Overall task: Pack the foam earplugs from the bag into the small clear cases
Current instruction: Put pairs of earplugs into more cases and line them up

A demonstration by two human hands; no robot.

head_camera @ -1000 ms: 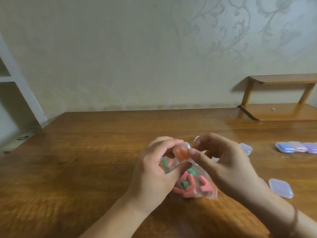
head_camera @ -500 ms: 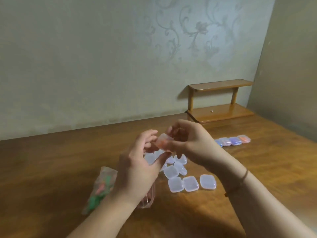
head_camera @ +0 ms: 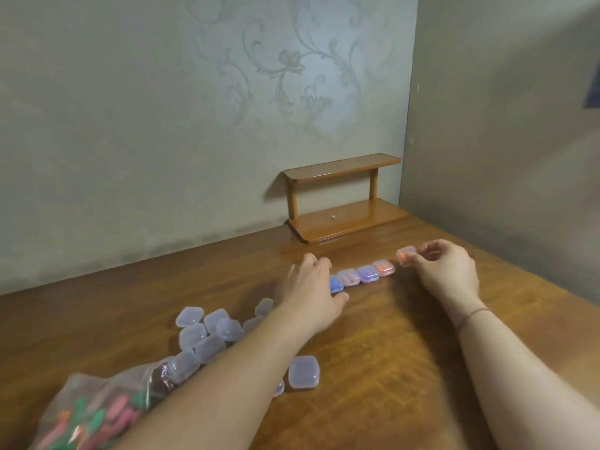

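My right hand (head_camera: pixel 444 271) pinches a small clear case with orange earplugs (head_camera: pixel 406 254) just above the wooden table (head_camera: pixel 373 352), at the right end of a row of filled cases (head_camera: pixel 365 275). My left hand (head_camera: pixel 310 287) rests on the table at the row's left end, fingers loosely bent, against the blue case (head_camera: pixel 336 284). A heap of empty clear cases (head_camera: pixel 207 332) lies at the left, and one more empty case (head_camera: pixel 304 371) sits apart. The plastic bag of pink, orange and green earplugs (head_camera: pixel 94 414) lies at the bottom left, partly under my left forearm.
A small two-level wooden shelf (head_camera: pixel 344 203) stands at the back of the table against the patterned wall. A second wall closes in on the right side of the table.
Both hands have moved apart and away from me. The right hand carried the filled orange case to the right end of the row; the left hand let go and reached to the row's left end.
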